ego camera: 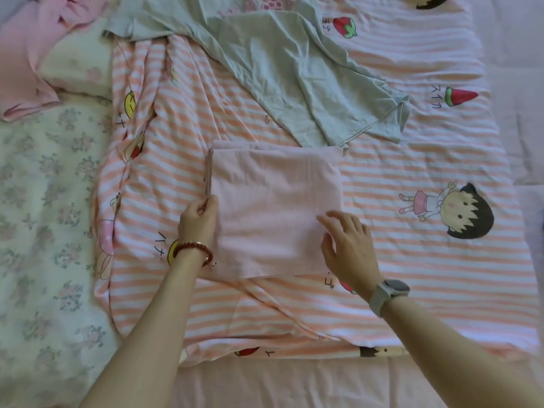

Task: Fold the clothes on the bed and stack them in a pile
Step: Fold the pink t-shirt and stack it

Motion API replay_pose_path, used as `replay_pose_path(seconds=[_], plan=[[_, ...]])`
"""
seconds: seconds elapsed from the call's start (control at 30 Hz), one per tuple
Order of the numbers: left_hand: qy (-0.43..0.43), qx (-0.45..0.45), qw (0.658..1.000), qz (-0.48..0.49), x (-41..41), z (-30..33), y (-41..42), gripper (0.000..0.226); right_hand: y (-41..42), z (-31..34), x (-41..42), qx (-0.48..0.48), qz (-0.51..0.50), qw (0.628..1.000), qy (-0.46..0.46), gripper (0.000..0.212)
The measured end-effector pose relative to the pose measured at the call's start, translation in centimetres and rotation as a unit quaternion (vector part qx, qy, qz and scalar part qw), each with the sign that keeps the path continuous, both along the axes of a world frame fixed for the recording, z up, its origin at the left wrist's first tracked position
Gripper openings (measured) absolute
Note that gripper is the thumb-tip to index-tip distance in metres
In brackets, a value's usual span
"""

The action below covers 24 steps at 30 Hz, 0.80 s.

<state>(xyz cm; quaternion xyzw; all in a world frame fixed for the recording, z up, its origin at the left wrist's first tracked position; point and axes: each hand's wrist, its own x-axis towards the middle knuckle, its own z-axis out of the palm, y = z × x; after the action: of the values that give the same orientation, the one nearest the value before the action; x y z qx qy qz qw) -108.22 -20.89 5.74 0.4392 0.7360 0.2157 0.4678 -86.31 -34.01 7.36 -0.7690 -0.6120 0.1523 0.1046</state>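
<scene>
A folded pale pink garment [273, 201] lies flat as a rectangle in the middle of the striped bedspread. My left hand [200, 219] pinches its left edge, thumb on top and fingers curled under the layers. My right hand [347, 245] hovers or rests with spread, straight fingers over the garment's lower right corner. Behind it, a light green T-shirt [294, 75] lies spread and crumpled. A pink garment [32, 51] lies rumpled at the far left corner.
The pink-and-white striped cartoon bedspread [426, 160] covers most of the bed. A floral sheet [44, 201] runs down the left side, with a pale pillow [79, 66] at the upper left. The bed's near edge [294, 387] is plain pink.
</scene>
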Motion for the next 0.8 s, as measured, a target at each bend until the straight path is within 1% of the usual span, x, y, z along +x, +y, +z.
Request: replay_pose_path(seconds=[0.1, 0.23, 0.3, 0.37, 0.4, 0.47, 0.53, 0.6, 0.7, 0.8], plan=[[0.025, 0.016, 0.999, -0.024, 1.8, -0.1, 2.7, 0.039, 5.2, 0.4, 0.6, 0.047, 0.029, 0.998, -0.021, 0.033], [0.106, 0.043, 0.993, -0.033, 3.4, -0.6, 4.8, 0.048, 11.7, 0.1, 1.0, 0.012, 0.082, 0.995, -0.063, 0.04], [0.146, 0.07, 0.986, -0.049, 3.7, -0.9, 5.7, 0.043, 14.0, -0.4, 1.2, 0.0, 0.087, 0.994, -0.068, 0.039], [0.169, 0.107, 0.977, -0.066, 3.9, -1.0, 6.6, 0.03, 15.5, -0.6, 1.6, -0.01, 0.082, 0.994, -0.077, 0.035], [0.164, 0.134, 0.974, -0.073, 4.0, -1.0, 6.9, 0.024, 15.9, -0.7, 1.8, -0.015, 0.079, 0.993, -0.086, 0.034], [0.127, 0.202, 0.966, -0.1, 4.1, -0.9, 7.1, 0.013, 16.2, -0.9, 2.2, -0.011, 0.071, 0.992, -0.101, 0.032], [0.094, 0.252, 0.955, -0.124, 4.2, -0.5, 6.9, 0.009, 16.1, -0.9, 2.5, 0.028, 0.061, 0.991, -0.111, 0.03], [0.093, 0.269, 0.95, -0.127, 4.2, -0.3, 7.0, 0.009, 15.9, -0.8, 2.5, 0.068, 0.053, 0.99, -0.111, 0.029], [0.147, 0.279, 0.938, -0.143, 4.4, 0.0, 7.6, 0.015, 16.0, -0.8, 2.5, 0.085, 0.036, 0.99, -0.104, 0.028], [0.138, 0.296, 0.934, -0.143, 4.6, -0.1, 8.1, 0.014, 15.7, -1.0, 2.4, 0.096, 0.015, 0.991, -0.092, 0.024]])
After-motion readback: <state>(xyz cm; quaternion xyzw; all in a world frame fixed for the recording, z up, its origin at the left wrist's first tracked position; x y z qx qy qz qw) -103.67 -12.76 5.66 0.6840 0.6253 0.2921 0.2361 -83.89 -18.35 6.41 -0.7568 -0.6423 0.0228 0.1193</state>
